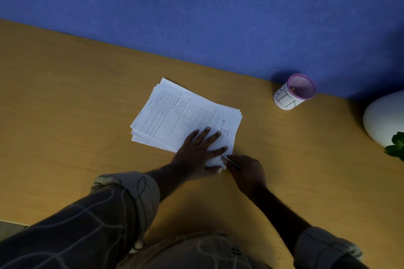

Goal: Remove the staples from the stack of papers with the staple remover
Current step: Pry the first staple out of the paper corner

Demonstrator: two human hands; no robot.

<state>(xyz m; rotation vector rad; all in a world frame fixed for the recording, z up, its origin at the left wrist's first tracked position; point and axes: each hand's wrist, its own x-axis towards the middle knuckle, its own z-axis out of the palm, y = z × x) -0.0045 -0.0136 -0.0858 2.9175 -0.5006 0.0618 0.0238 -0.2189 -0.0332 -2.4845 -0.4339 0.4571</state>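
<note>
A stack of printed white papers [179, 113] lies slightly fanned on the wooden desk [65, 98]. My left hand [197, 150] presses flat on the stack's near right corner, fingers spread. My right hand [247, 172] is closed around a thin metal staple remover [230, 161], whose tip meets the lifted paper corner just beside my left thumb. The staple itself is too small to make out.
A purple-rimmed mesh cup [294, 91] wrapped in paper marked "BIN" stands at the back right against the blue wall [196, 6]. A white rounded pot [384, 118] with green leaves [396, 145] sits at the right edge.
</note>
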